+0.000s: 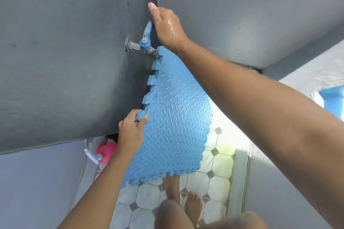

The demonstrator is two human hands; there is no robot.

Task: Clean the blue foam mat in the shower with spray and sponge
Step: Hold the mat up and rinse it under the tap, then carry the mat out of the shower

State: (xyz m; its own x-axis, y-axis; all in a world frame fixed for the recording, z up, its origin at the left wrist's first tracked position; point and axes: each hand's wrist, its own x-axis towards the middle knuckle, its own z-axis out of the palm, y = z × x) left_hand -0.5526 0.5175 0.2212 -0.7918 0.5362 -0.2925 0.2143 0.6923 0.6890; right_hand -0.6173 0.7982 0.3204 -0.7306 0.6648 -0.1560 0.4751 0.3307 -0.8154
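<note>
Left hand (131, 129) pinched shut, thumb over fingers, arm low; right hand (166, 26) wet, raised, fingers curled, arm outstretched

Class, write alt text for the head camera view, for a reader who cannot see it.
A person's left hand grips the edge of a blue foam mat held up under a wall tap, while the right hand rests on the tap's blue lever handle. Below are bare feet on a tiled floor and a pink bottle by the dark grey wall.
</note>
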